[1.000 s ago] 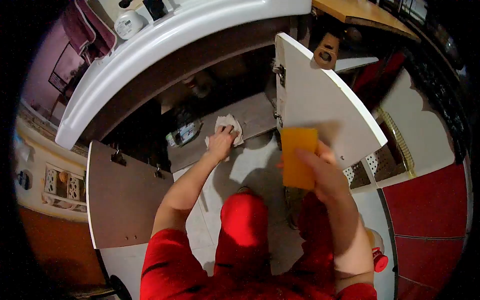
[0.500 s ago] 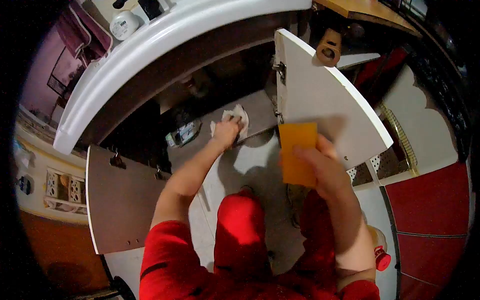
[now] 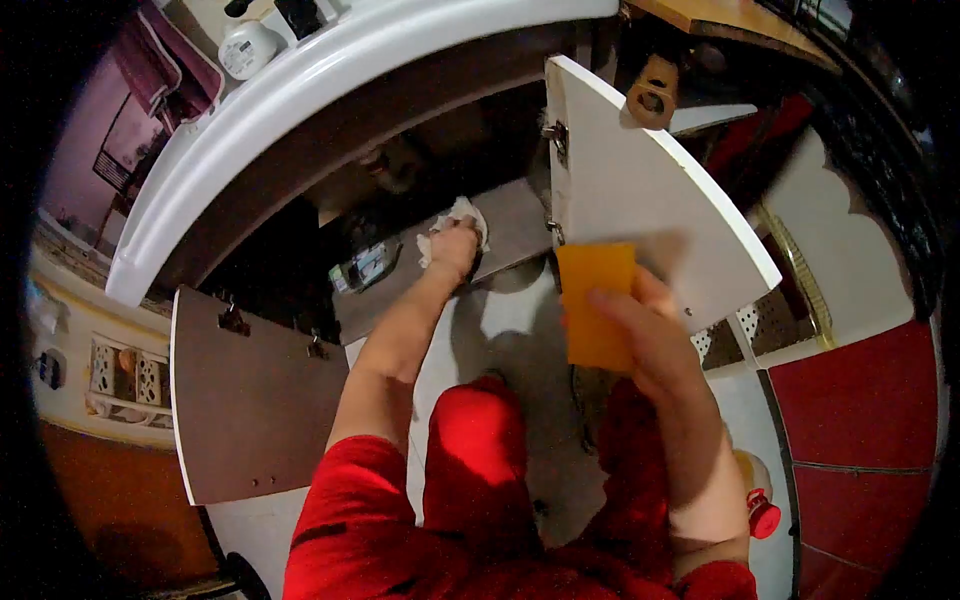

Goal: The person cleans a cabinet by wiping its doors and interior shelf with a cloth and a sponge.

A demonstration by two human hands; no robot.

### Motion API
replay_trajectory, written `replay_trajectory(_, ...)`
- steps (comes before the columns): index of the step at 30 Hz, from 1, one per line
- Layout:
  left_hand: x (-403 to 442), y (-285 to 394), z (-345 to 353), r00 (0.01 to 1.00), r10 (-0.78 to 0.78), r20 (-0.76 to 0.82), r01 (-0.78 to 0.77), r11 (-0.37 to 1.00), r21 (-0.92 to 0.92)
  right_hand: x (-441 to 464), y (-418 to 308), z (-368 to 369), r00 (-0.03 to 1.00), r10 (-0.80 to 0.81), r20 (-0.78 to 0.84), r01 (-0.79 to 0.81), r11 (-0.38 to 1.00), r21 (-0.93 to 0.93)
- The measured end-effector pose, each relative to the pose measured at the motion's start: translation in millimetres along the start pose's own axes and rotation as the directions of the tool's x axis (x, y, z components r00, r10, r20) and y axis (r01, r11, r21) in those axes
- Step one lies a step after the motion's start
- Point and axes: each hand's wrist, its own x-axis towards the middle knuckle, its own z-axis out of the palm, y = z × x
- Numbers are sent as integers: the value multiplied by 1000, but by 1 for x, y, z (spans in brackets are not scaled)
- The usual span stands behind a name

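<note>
My left hand (image 3: 455,248) presses a crumpled white cloth (image 3: 467,212) against the grey shelf (image 3: 512,215) inside the open cabinet under the sink. Beside it on the shelf, to the left, lies a clear pack (image 3: 366,268) with a green and white label. My right hand (image 3: 645,330) grips a flat orange block (image 3: 598,305), thumb on its near face, in front of the right cabinet door (image 3: 650,190). Some fingers of my right hand are hidden behind the block.
The left cabinet door (image 3: 250,400) stands open. Above runs the white sink edge (image 3: 300,110), with a white bottle (image 3: 247,50) on it. A brown holder (image 3: 655,92) sits at the right door's top. A red-capped bottle (image 3: 762,515) is near my right forearm.
My left hand and the cloth have shifted right along the shelf since the first frame, then slightly left and deeper. My right hand still holds the orange block in nearly the same place.
</note>
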Motion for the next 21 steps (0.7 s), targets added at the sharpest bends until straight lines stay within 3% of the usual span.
replay_trajectory(2, -9, 2, 15, 997, 10, -73, -5, 998, 57, 0, 0, 2, 999, -28, 15, 28, 1000, 5)
replay_trajectory(4, -32, 0, 16, 929, 321, -185, -299, 944, 137, 2, 0, 5, 1000, -26, 4, 26, 1000, -3)
replay_trajectory(5, -34, -7, 15, 909, 334, -248, -321, 942, 93, 2, 1, 5, 1000, -20, 7, 20, 1000, -6)
replay_trajectory(6, -28, -12, 13, 911, 328, -248, -317, 945, 84, 4, 2, 3, 1000, -18, 21, 18, 1000, -15)
replay_trajectory(9, -7, -12, 3, 989, 84, -121, -85, 996, -3, 4, 5, 2, 1000, -28, 13, 29, 999, -31)
replay_trajectory(12, -15, -3, 14, 989, 42, -140, -53, 996, -76, 2, 5, 2, 999, -36, -6, 36, 999, -28)
replay_trajectory(13, -25, -4, 22, 945, 233, -231, -215, 971, 100, 3, 4, 3, 999, -37, -8, 37, 999, -27)
replay_trajectory(16, -31, -18, 14, 912, 367, -182, -359, 930, 72, 3, 3, 5, 999, -28, 41, 30, 999, -38)
replay_trajectory(20, -21, -4, -8, 989, 107, -104, -110, 994, -25, 4, 6, 6, 999, -35, 39, 36, 998, -41)
replay_trajectory(21, -19, -3, -7, 992, 119, -53, -119, 993, -13, 3, 7, 6, 999, -37, 30, 39, 998, -44)
